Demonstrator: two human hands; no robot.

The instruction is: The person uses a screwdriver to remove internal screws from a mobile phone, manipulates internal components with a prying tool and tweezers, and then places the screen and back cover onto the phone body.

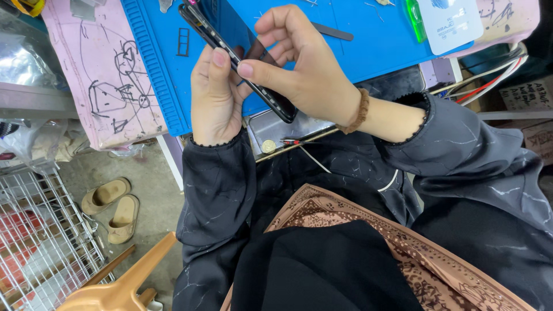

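Observation:
A black smartphone (222, 31) is held tilted on its edge above the blue work mat (368, 40). My left hand (214, 101) grips its lower side, thumb pressed along the edge. My right hand (296, 63) reaches over the top, with thumb and fingers pinching at the phone's rim near the middle. A brown hair tie sits on my right wrist. The phone's lower end is hidden behind my right hand.
A metal drawer tray (271, 129) with a coin (268, 146) and a small red-handled tool (292, 141) sits under the desk edge. A pink scribbled sheet (103, 75) covers the desk's left. Tan sandals (112, 207), a wire rack (40, 242) and a tan plastic chair (124, 288) are on the floor at left.

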